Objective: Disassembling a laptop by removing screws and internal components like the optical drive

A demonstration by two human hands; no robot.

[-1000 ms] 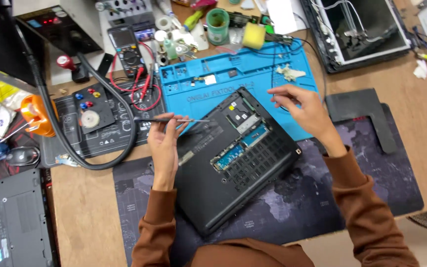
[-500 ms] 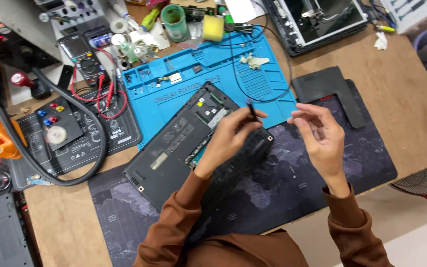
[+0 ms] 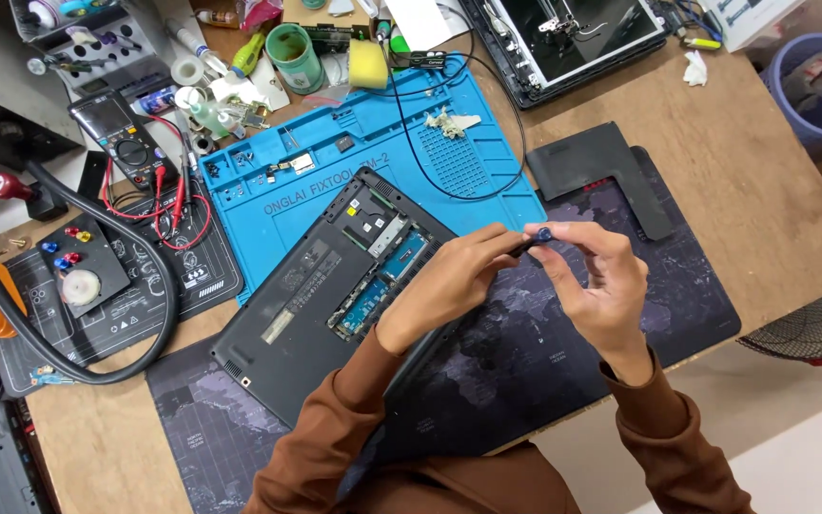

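A black laptop (image 3: 311,295) lies upside down with its bottom compartment uncovered, showing circuit boards, half on a blue silicone work mat (image 3: 487,171) and half on a dark map-printed desk mat (image 3: 544,371). My left hand (image 3: 449,281) hovers over the laptop's right corner, shut on a thin dark screwdriver (image 3: 533,240) with a blue end. Just to the right, my right hand (image 3: 601,281) pinches that blue end with its fingertips. Both hands are raised above the desk mat, close together.
A black cover panel (image 3: 601,167) lies right of the blue mat. A multimeter (image 3: 121,133) with red leads, a thick black hose (image 3: 159,295), a green cup (image 3: 295,52) and a yellow sponge (image 3: 368,62) sit behind and left. Another opened laptop (image 3: 573,38) is at the back; a bin (image 3: 815,76) and fan (image 3: 815,328) stand off the table's right.
My left hand carried the screwdriver from the laptop's left side to its right corner. My right hand left the laptop's far corner and met the tool's end. The view shifted.
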